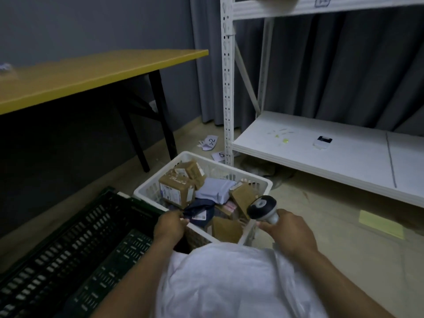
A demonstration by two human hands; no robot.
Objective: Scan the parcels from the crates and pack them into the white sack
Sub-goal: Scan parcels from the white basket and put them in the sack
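A white plastic crate (149, 188) sits on the floor, filled with several parcels: brown cardboard boxes (175, 188), a pale blue mailer (214, 190) and a dark blue mailer (199, 211). My left hand (171, 226) reaches over the crate's near rim and pinches the edge of the dark blue mailer. My right hand (285, 230) grips a grey and black barcode scanner (262, 208), whose head hangs over the crate's right side. The white sack (229, 278) lies bunched up below my forearms, right in front of the crate.
A black slotted crate (75, 244) lies to the left of the white one. A yellow table (91, 72) stands at the back left, a white metal shelf rack (309, 143) at the right. Paper labels (210, 143) and a yellow sheet (380, 223) lie on the floor.
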